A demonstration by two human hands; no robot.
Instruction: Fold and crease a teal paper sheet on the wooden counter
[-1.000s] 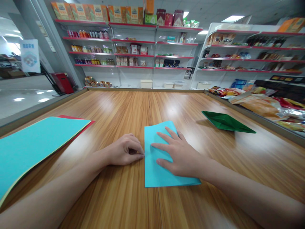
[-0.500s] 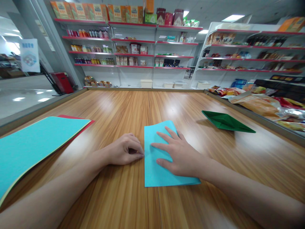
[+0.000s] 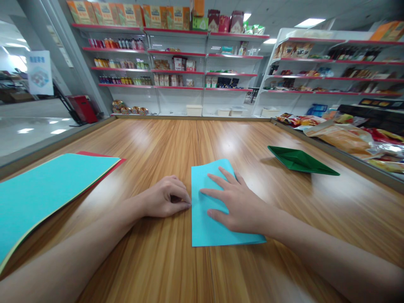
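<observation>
A folded sheet of light-blue paper [image 3: 202, 229] lies on the wooden table, its straight left edge toward my left hand. My right hand [image 3: 232, 200] rests flat on top of it with the fingers spread, covering the middle and part of the right side. My left hand [image 3: 168, 197] is closed, the thumb and index finger pinched together at the paper's left edge. Off to the right sits a dark-green folded-paper boat [image 3: 299, 160], apart from both hands. Beyond my left forearm lies a stack of coloured paper [image 3: 59, 185], light blue on top, with yellow and red edges showing beneath.
The wooden table [image 3: 158, 139] has a raised rim. Past its right side lie packaged snacks [image 3: 350, 136]. Stocked shelves [image 3: 176, 54] stand behind the far edge. A red cart-like object [image 3: 82, 108] is on the floor at the left.
</observation>
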